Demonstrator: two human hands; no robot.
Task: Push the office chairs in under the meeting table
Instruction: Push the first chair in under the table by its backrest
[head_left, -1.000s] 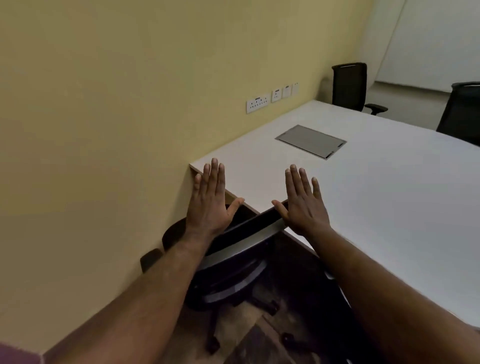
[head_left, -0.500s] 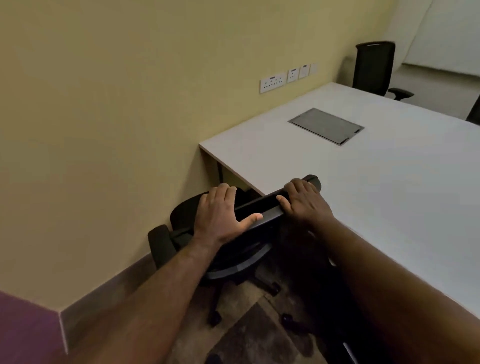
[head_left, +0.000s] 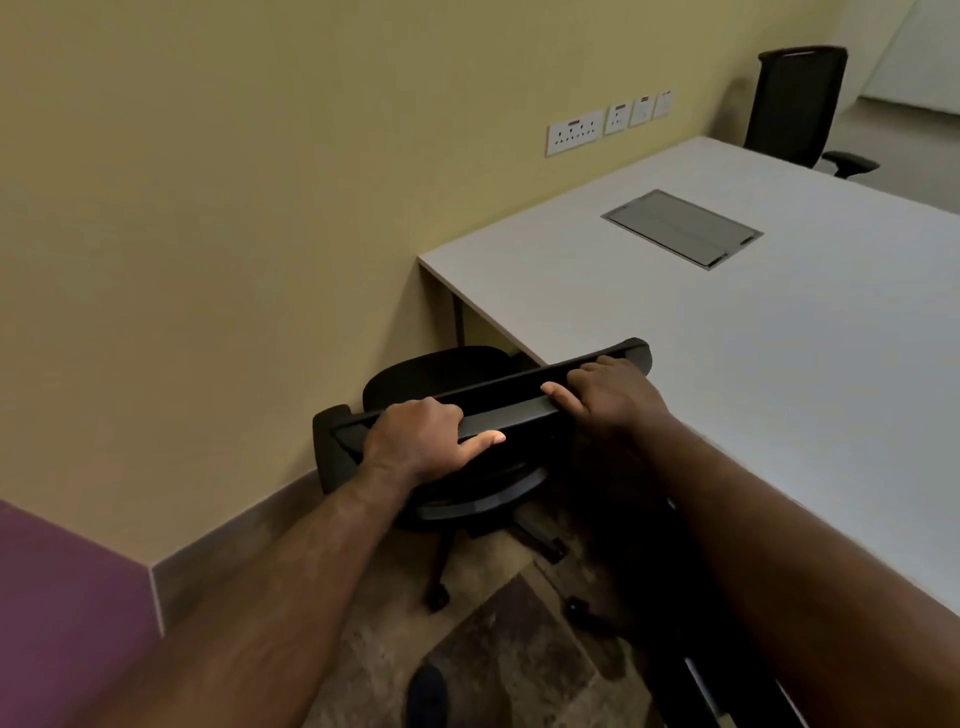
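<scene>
Nearest the camera, both forearms reached forward over the patterned floor (head_left: 498, 639). A second before, both hands had hovered flat and spread above the bench corner, holding nothing; half a second before, they had dropped onto the top rail of the nearest office chair (head_left: 498, 410). At this moment the left hand (head_left: 421, 441) gripped that rail near its left end, fingers curled over the top and thumb stretched along the near face. The right hand (head_left: 608, 395) gripped it near the right end, knuckles bent over the edge and thumb pointing inward. So the change was from empty, open hands to a firm two-handed hold.

The chair stood at the near edge of the bench (head_left: 779, 364), close to its corner by the yellow wall (head_left: 260, 234). Its backrest top was at about the level of the bench edge, and part of its seat showed to the left of the corner. Its base and castors stood on the floor on the person's side of the bench. I judged it only partly under, so a forward push was likely the step in hand.

Further off, a grey cable hatch (head_left: 683, 228) was set flush in the bench top. Wall sockets (head_left: 574, 139) ran along the wall. At the far end another chair (head_left: 795, 104) stood back from the bench, seemingly yet to be pushed in.
</scene>
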